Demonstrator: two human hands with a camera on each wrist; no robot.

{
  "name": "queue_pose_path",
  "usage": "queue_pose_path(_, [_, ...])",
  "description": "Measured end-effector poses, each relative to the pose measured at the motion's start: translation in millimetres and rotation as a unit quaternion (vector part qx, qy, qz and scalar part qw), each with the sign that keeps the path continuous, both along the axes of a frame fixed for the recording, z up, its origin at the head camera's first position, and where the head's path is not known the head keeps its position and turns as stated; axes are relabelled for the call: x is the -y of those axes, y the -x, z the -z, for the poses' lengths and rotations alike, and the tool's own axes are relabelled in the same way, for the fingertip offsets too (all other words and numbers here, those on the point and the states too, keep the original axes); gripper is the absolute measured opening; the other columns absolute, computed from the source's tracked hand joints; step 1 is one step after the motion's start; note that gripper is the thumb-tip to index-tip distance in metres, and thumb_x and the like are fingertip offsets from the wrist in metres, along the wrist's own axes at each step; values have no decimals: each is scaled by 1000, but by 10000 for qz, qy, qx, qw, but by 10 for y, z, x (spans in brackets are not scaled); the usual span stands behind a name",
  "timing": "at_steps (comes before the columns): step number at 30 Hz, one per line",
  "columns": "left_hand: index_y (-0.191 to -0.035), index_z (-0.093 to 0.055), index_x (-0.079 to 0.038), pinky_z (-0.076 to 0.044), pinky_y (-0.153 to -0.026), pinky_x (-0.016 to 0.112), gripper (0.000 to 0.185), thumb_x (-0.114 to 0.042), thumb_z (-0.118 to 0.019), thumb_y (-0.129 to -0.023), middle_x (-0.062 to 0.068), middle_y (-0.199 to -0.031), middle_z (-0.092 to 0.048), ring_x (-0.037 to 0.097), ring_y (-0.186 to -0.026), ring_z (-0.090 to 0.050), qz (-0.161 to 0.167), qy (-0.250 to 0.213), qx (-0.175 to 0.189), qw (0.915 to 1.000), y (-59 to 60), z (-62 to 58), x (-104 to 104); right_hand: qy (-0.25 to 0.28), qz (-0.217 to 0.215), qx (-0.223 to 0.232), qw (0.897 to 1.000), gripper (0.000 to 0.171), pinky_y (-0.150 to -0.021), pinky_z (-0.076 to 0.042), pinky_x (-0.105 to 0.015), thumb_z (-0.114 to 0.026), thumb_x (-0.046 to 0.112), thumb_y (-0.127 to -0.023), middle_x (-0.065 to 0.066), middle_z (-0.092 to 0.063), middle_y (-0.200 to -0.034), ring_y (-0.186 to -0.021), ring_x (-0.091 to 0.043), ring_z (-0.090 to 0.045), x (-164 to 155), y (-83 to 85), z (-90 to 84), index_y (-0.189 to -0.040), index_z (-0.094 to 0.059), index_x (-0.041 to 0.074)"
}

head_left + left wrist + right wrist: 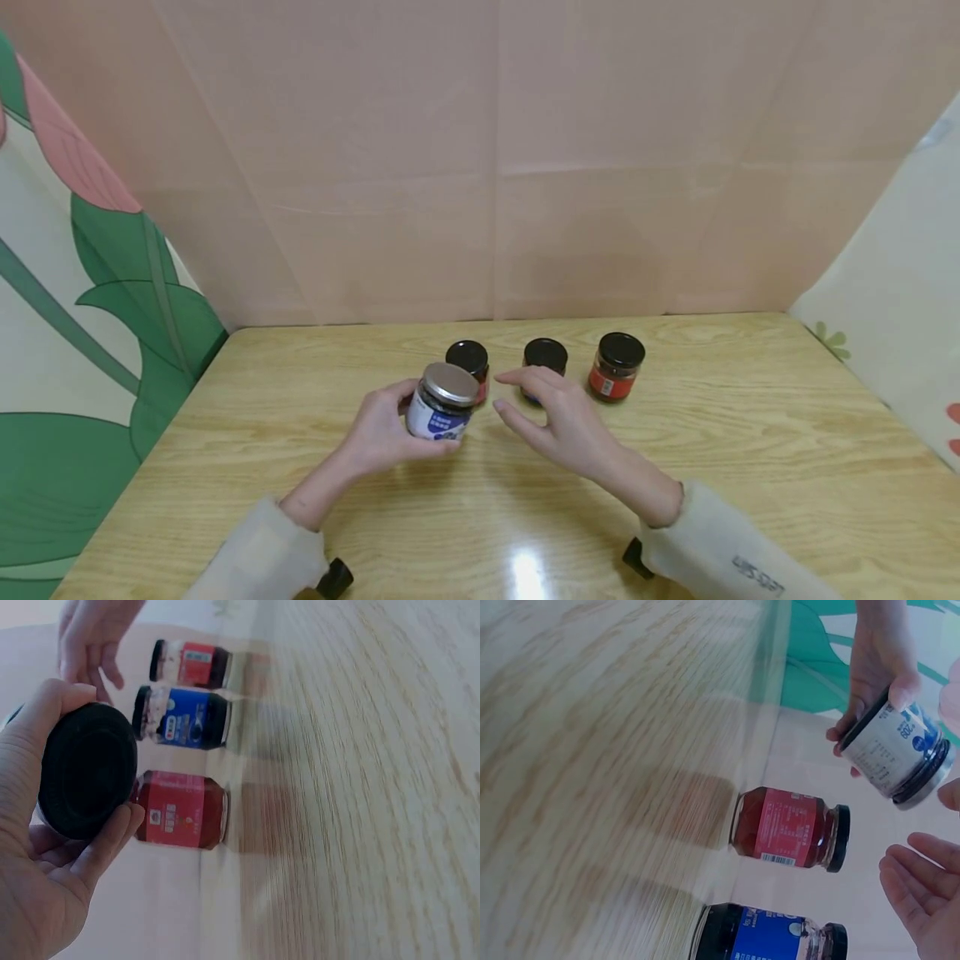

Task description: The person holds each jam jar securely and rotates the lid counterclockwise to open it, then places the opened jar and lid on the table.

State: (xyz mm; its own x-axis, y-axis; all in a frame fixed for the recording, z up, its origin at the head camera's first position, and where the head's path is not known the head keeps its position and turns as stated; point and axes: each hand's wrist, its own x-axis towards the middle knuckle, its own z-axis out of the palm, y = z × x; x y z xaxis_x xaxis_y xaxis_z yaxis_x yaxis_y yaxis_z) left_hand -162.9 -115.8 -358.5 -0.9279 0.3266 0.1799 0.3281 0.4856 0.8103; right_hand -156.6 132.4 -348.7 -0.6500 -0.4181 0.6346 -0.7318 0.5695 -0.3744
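My left hand (386,432) grips a glass jar (440,408) with a silver lid and a white and blue label, held up above the table. In the left wrist view the jar's dark round base (88,771) faces the camera. To the right of that jar, my right hand (562,414) hovers with fingers spread and holds nothing; a gap separates it from the lid. Behind the hands stand a red-labelled jar (180,810), a blue-labelled jar (187,718) and another red-labelled jar (617,367), all with black lids. In the head view the right hand partly covers the blue-labelled one.
The jars stand upright on a light wood-grain table (225,467). A pinkish cloth backdrop (495,167) rises behind its far edge. Panels with printed leaves and flowers (150,275) flank both sides. Dark wrist straps (335,578) show near the sleeves.
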Motion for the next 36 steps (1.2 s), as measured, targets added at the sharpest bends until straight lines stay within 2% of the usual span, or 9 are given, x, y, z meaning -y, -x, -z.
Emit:
queue_pose_path(3, [-112,-63,-10,-54,-72,26,63,-30,-91,-59,-2,-97,-66,11,-83,-61,37,42,-101,9999,-18,-10,-35,57,-16,148,9999,35,-91,-52,-42,-68,23,-87,-8,-68,-115,-108,-23,-63,15,-12,-6,-116,-65,2])
queue_pose_path(9, [-109,-64,-12,-53,-69,26,61,-32,-91,-58,-3,-93,-62,12,-82,-59,49,41,-184,9998,-47,-48,-101,91,-47,728,9973,42,-94,-50,-44,-66,28,-90,-8,-64,-123,-115,-23,-59,37,-51,-5,-124,-61,3])
queue_pose_path(13, [-109,-64,-13,-54,-69,27,61,-34,-90,-59,-2,-93,-65,11,-80,-61,95,39,-139,9999,-51,-77,-118,187,-121,839,9962,41,-97,-48,-47,-65,25,-91,-8,-63,-125,-117,-25,-58,40,-58,6,-126,-60,4])
queue_pose_path(20, [-110,-64,-12,-55,-69,26,61,-34,-90,-59,0,-93,-69,11,-79,-64,-18,-10,9,10000,-58,-88,-156,422,-277,1103,9926,38,-95,-50,-43,-66,26,-90,-2,-64,-122,-114,-19,-59,91,-75,-26,-125,-60,10])
queue_pose_path(24, [-108,-65,-11,-55,-67,25,60,-33,-90,-58,0,-91,-69,10,-77,-64,-120,13,-38,9999,-80,-91,-186,636,-285,1391,9878,36,-93,-51,-39,-66,24,-90,0,-64,-118,-110,-15,-60,121,-80,-29,-124,-61,11])
queue_pose_path(30, [-102,-66,-10,-53,-63,23,55,-30,-90,-57,-1,-86,-70,9,-73,-63,-359,164,-516,9979,-118,-91,-248,1159,-203,1815,9763,36,-88,-53,-36,-68,19,-88,-2,-67,-114,-105,-17,-61,165,-87,-16,-122,-63,8])
queue_pose_path(36, [-99,-66,-11,-52,-61,22,52,-32,-88,-57,-2,-83,-69,9,-71,-62,-620,342,-999,9925,-131,-78,-313,1677,28,2237,9601,38,-84,-54,-35,-72,18,-85,-6,-68,-110,-99,-20,-62,220,-101,-41,-120,-64,7])
